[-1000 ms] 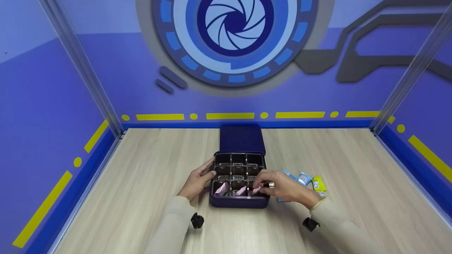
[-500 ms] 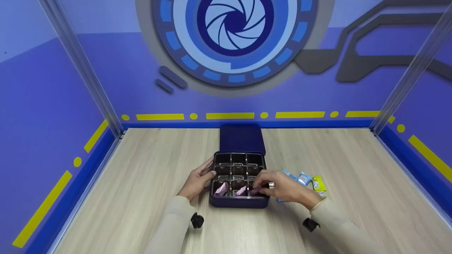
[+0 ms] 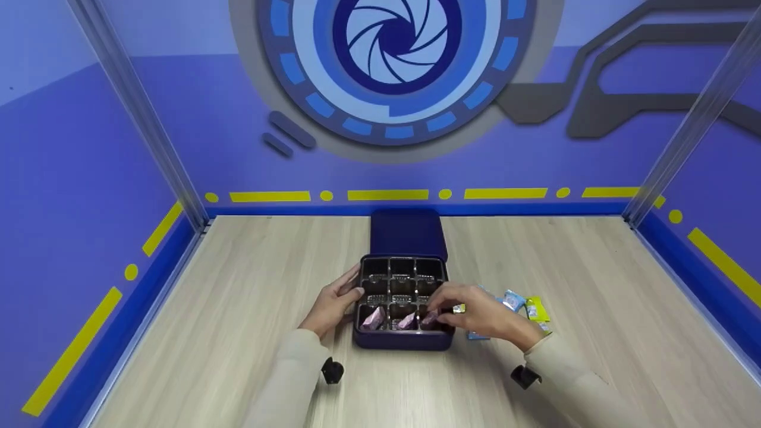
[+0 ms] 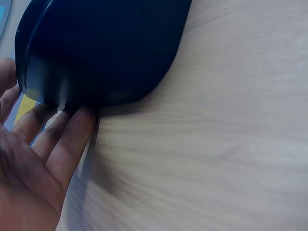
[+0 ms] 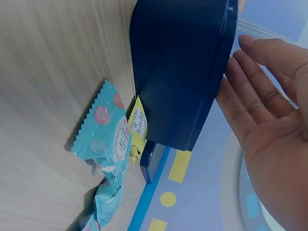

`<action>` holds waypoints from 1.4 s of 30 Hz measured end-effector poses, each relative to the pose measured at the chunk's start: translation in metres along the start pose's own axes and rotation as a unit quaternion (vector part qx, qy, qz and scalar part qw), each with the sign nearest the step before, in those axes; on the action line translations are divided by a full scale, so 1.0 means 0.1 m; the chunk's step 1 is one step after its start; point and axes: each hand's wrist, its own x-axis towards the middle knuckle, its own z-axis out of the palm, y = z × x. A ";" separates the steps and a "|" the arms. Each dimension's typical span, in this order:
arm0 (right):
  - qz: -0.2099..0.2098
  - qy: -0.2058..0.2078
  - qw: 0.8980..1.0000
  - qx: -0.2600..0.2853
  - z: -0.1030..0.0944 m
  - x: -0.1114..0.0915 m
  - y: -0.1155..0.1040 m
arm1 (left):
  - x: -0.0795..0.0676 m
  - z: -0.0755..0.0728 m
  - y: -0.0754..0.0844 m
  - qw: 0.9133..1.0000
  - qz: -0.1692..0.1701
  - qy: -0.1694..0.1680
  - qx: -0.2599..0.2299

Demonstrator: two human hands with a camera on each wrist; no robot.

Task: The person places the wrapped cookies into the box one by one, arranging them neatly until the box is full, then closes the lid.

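A dark navy box with a dark divided insert stands on the table. A pink-wrapped candy lies in each of its three front compartments: left candy, middle candy, right candy. My left hand rests against the box's left side, thumb at the rim; in the left wrist view its fairly straight fingers touch the wall. My right hand hovers over the front right compartment, its thumb and fingers apart. Nothing shows between them in the right wrist view, where the hand is beside the box's rim.
Behind the box lies its navy lid, close to the back wall. Right of the box are blue-wrapped candies and yellow-green ones, partly hidden by my right hand. Blue panels with metal posts enclose the table.
The right pink candy has gone from my right fingers down into the front right compartment. Those fingers have parted and lifted slightly. My left hand and the box have stayed put.
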 end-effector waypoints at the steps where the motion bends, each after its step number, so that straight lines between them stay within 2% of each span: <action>1: 0.002 0.002 1.000 0.002 -0.01 0.00 0.00 | 0.00 0.00 0.00 1.000 -0.001 0.000 0.000; 9: 0.033 0.035 0.999 -0.011 -0.13 -0.05 0.02 | 0.01 0.00 -0.01 1.000 -0.003 0.003 -0.004; 16: 0.008 0.063 0.998 0.006 -0.22 -0.08 0.10 | 0.02 -0.01 -0.03 1.000 0.003 -0.002 -0.015; 24: 0.021 0.082 0.996 0.018 -0.30 -0.11 0.16 | 0.02 -0.01 -0.03 1.000 0.001 -0.003 -0.016; 32: 0.032 0.113 0.993 -0.022 -0.36 -0.16 0.21 | 0.01 0.00 -0.01 1.000 0.009 -0.004 0.005; 42: 0.082 0.128 0.986 -0.062 -0.35 -0.15 0.25 | -0.01 0.01 0.02 1.000 0.003 -0.004 0.003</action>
